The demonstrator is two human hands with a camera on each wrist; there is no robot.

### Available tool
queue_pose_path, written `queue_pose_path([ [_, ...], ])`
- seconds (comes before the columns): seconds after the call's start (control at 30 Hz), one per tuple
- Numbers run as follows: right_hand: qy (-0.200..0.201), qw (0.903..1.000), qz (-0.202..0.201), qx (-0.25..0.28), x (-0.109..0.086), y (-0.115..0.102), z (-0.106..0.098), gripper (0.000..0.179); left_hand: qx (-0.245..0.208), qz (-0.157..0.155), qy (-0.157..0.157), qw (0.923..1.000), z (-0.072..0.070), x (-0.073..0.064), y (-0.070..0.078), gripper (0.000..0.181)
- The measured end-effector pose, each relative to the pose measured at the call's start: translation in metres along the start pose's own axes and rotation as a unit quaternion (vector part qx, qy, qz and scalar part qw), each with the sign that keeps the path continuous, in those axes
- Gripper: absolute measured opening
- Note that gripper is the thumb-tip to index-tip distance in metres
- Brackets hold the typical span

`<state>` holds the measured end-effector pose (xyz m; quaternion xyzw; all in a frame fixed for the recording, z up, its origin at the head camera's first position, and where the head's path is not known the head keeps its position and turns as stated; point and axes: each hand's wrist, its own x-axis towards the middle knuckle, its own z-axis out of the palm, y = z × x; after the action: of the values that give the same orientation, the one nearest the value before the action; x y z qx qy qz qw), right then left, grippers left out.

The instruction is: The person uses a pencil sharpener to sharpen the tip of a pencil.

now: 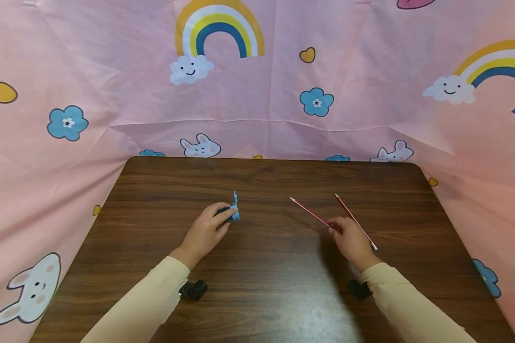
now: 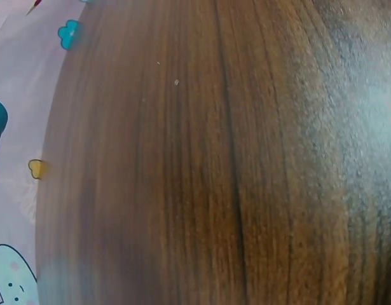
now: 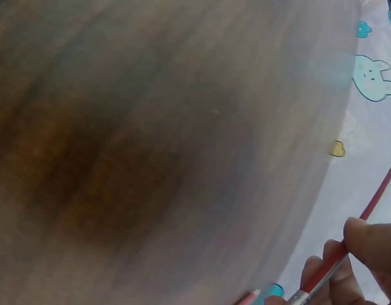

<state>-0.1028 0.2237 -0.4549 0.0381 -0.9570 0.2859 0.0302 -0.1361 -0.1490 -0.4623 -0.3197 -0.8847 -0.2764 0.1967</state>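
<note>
Right-hand fingers (image 3: 345,283) pinch one red pencil (image 1: 311,212) — near its blunt end.

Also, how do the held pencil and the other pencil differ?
The held pencil is in the right hand, off the table; the other pencil lies on it. In the head view, the held pencil's rear is hidden, while the other pencil's white end shows. Both are reddish and sharpened.

Brown table (image 1: 257,267) — one red pencil (image 1: 357,223)

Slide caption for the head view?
Left hand holds a blue-topped object; right hand pinches a red pencil; another pencil lies on the table.
</note>
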Motion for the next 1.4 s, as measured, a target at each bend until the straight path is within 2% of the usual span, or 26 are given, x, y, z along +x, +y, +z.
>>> queue_pose_path([
  [0.2, 0.041, 0.9976, -0.056, -0.009, 0.005, -0.005, -0.009, 0.015, -0.005, 0.012, -0.001, 0.9999, -0.007, 0.003, 0.006, 0.047],
  [0.4, 0.075, 0.9894, -0.117, -0.043, 0.007, -0.016, -0.017, 0.014, 0.004, 0.03, 0.014, 0.9994, -0.013, 0.003, 0.011, 0.046],
  [0.63, 0.077, 0.9824, -0.159, -0.06, 0.008, -0.029, -0.021, 0.016, 0.009, 0.044, 0.019, 0.9988, -0.016, 0.004, 0.016, 0.047],
  [0.93, 0.085, 0.9729, -0.203, -0.07, 0.012, -0.039, -0.021, 0.017, -0.004, 0.045, 0.035, 0.9984, -0.02, 0.006, 0.022, 0.049],
  [1.17, 0.087, 0.963, -0.234, -0.101, 0.011, -0.05, -0.02, 0.015, -0.001, 0.055, 0.047, 0.9974, -0.023, 0.009, 0.025, 0.049],
  [1.4, 0.105, 0.9504, -0.268, -0.117, 0.012, -0.057, -0.019, 0.014, -0.009, 0.069, 0.035, 0.997, -0.025, 0.009, 0.026, 0.048],
])
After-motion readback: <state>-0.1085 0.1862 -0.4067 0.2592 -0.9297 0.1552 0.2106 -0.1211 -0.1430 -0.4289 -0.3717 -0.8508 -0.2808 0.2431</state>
